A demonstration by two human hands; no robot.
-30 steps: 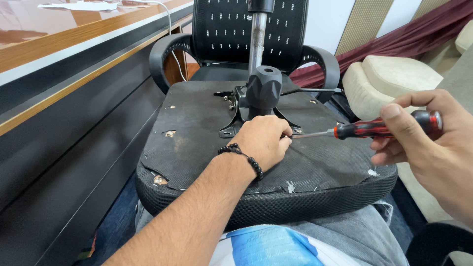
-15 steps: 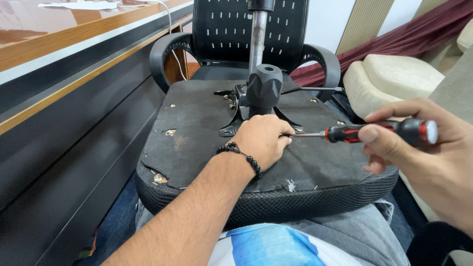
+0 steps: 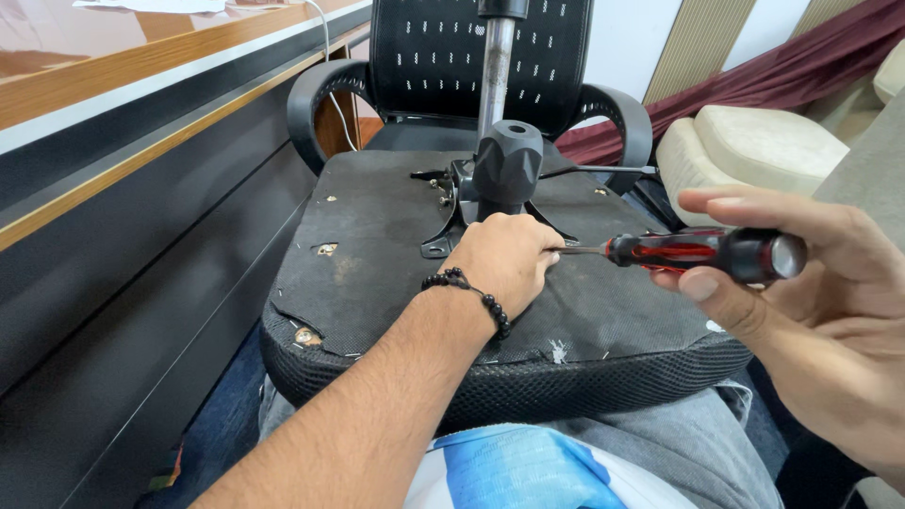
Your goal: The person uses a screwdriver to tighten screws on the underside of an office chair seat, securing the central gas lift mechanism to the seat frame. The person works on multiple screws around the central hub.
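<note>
The right hand (image 3: 801, 311) is gripping the red-and-black screwdriver (image 3: 698, 253), having slid back to the handle's butt since a second ago. The left hand (image 3: 504, 264), closed, is steadying its tip at six o'clock of the black hub (image 3: 507, 168) on the upturned chair seat (image 3: 377, 245).

An upturned black office chair seat (image 3: 377, 273) rests across the person's lap (image 3: 650, 443), its torn fabric underside facing up. A black metal mechanism (image 3: 507, 170) is mounted on it.
</note>
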